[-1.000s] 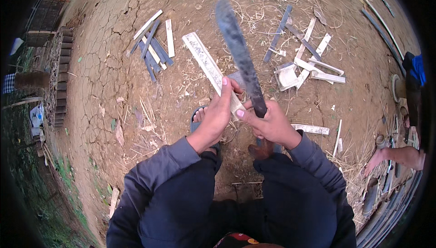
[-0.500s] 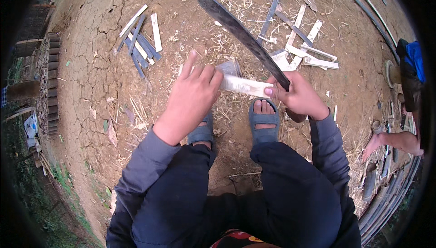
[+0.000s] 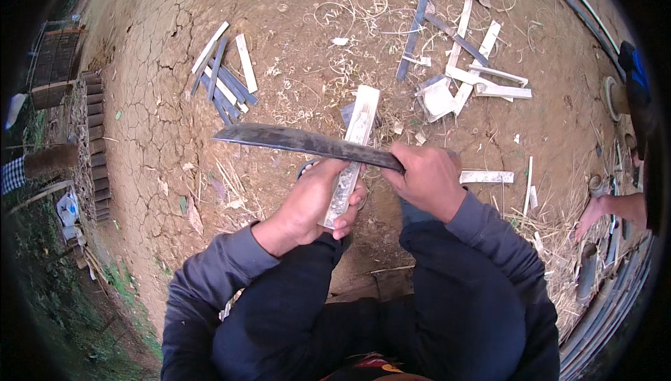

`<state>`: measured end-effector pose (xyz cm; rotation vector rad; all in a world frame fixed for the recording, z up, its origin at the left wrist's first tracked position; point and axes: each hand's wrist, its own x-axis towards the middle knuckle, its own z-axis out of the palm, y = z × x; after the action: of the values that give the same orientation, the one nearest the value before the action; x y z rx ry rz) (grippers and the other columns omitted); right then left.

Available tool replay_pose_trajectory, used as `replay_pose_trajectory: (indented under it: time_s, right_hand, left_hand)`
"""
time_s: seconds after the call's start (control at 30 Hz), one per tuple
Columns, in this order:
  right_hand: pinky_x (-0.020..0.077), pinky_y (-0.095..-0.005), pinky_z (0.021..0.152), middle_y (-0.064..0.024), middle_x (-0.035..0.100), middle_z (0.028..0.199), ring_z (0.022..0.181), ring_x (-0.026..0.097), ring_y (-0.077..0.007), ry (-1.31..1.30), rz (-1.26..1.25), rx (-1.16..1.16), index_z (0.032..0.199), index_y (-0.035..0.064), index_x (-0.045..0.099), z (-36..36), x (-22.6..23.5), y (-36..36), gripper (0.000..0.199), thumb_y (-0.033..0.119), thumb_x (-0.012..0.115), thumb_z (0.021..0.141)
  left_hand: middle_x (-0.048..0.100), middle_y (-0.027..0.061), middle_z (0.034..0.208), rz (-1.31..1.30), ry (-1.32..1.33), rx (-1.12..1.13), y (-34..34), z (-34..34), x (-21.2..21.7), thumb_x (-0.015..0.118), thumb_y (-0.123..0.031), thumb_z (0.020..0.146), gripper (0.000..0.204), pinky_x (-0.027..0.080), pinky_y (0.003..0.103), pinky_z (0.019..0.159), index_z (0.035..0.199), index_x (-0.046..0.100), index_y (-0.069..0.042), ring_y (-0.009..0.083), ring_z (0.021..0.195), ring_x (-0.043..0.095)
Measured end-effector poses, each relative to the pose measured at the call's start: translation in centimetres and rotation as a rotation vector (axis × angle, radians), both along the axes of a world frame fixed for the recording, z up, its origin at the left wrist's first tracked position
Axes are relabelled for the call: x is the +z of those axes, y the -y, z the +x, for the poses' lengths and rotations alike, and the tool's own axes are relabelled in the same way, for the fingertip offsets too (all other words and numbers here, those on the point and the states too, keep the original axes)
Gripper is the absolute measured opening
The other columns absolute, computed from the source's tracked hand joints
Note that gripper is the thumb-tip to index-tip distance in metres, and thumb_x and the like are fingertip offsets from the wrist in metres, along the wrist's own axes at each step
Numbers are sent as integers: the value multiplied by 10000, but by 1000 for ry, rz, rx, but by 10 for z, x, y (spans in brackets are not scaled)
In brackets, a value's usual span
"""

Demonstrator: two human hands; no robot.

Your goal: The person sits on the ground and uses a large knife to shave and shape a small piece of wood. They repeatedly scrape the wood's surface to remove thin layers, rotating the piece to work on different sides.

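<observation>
The left hand (image 3: 311, 203) is wrapped tight around a pale bamboo strip (image 3: 355, 145), holding it steady over the dirt ground (image 3: 175, 67), while the right hand (image 3: 428, 180) grips what looks like the handle of a long dark knife (image 3: 300, 141) lying flat across the strip.

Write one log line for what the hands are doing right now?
left hand: grips pale wood slat | right hand: holds long dark blade across slat | ground: cracked dirt, scattered slats

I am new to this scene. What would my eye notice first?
First, the long dark blade lying crosswise at centre, gripped by the right hand. Under it the left hand holds a pale slat. More slats lie scattered on the cracked ground beyond.
</observation>
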<state>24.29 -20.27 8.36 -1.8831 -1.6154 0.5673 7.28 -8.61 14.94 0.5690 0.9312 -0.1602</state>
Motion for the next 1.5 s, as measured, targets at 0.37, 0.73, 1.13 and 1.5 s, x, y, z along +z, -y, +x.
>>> replay_pose_trajectory:
  time_s: [0.37,0.73,1.13,1.5]
  right_hand:
    - [481,-443,523,-121,613,672,600,639,-342,-12,226,31,758,65,553,-3,5,-8,147,117,686,721]
    - [473,-472,570,-178,606,648,626,613,-390,159,-2,-427,646,32,522,50,-47,-21,153,53,654,721]
    - [363,-276,412,49,480,527,445,486,-58,-921,-168,-382,806,47,664,29,-2,-19,197,218,721,886]
    - [325,-255,369,49,479,546,394,422,-53,-1267,-146,-344,1057,-62,615,-5,0,5,291,157,728,903]
  left_hand:
    - [429,71,641,280,274,98,35,3,7,259,-403,1063,392,360,272,282,1002,396,-40,157,331,396]
    - [430,72,673,386,150,-152,33,-11,13,253,-290,1055,253,309,266,263,1017,365,-66,136,316,337]
    - [594,104,844,455,67,71,16,12,-13,405,-283,1055,315,582,335,663,1178,470,0,220,667,670]
    - [599,276,772,1473,-820,-350,24,-192,36,603,-306,956,332,468,488,632,871,583,15,470,741,590]
